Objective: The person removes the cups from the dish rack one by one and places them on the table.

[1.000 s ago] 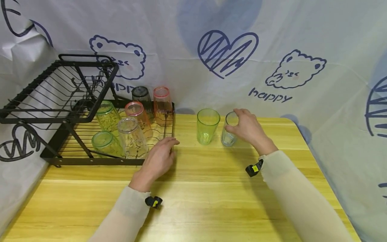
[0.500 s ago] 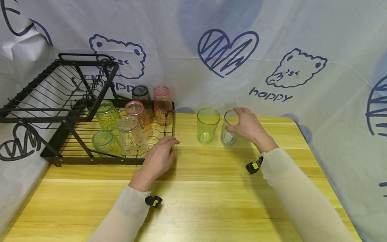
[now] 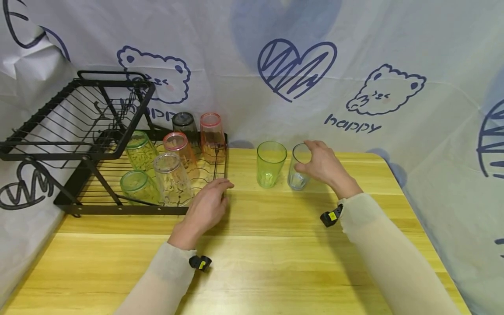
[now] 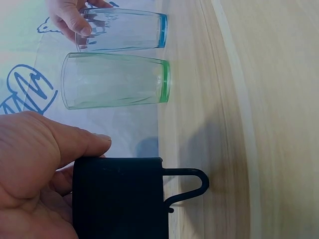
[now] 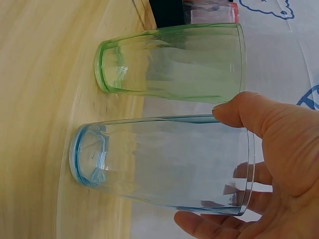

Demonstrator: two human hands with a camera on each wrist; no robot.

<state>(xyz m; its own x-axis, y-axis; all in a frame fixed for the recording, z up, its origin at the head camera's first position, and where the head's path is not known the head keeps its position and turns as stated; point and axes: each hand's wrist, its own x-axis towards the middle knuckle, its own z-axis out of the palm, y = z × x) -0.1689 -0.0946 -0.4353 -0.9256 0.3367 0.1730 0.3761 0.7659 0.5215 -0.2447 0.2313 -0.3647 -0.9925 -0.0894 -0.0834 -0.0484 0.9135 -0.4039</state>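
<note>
My right hand (image 3: 323, 164) holds a clear blue-tinted glass (image 5: 164, 162) near its rim. Its thumb is on one side and its fingers are on the other. The glass stands upright on the table, mouth up. Just left of it, a little apart, is a green glass (image 3: 271, 165), also mouth up. At the front right corner of a black dish rack (image 3: 130, 210) rests my left hand (image 3: 206, 208), fingers loosely bent over the rim. In the left wrist view its thumb (image 4: 82, 142) lies beside the black wall, and the other fingers are mostly hidden behind it.
Several upturned glasses fill the rack's lower tray, among them a clear glass (image 3: 173, 181), a red-rimmed glass (image 3: 212, 135) and a dark glass (image 3: 184, 124). An upper wire shelf (image 3: 71, 118) overhangs the rack's left. A printed cloth (image 3: 236, 65) hangs behind the wooden table (image 3: 252, 271).
The blue glass and my right hand have shifted very slightly left since a second ago. Over the last half second nothing visibly moves. My left hand stays at the rack corner.
</note>
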